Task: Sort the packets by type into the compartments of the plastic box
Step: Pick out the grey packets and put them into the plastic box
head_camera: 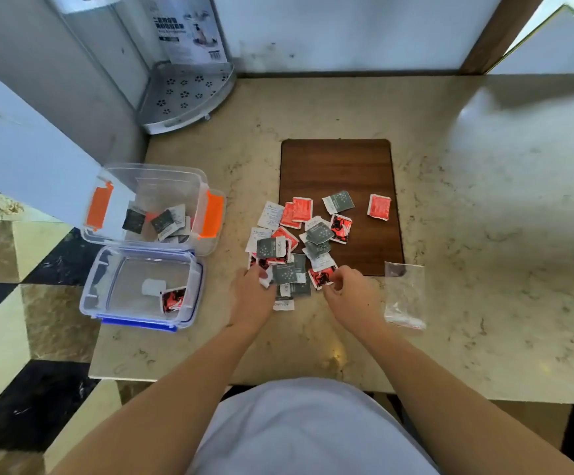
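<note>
A loose pile of small packets [308,241] lies on the marble counter and the lower edge of a brown mat: grey ones, plain red ones, and red-and-black ones. My left hand [251,296] rests at the pile's near-left edge, fingers touching a grey packet [284,273]. My right hand [350,291] pinches a red-and-black packet [320,276] at the pile's near-right edge. At the left, a clear box with orange clips [206,186] holds several grey packets. In front of it, a clear box with blue clips [198,269] holds one red-and-black packet [173,299].
The brown mat [338,166] lies at the counter's middle. An empty clear plastic bag [405,294] sits to the right of my right hand. A white corner rack [186,97] stands at the back left. The counter edge runs just left of the boxes, above a tiled floor.
</note>
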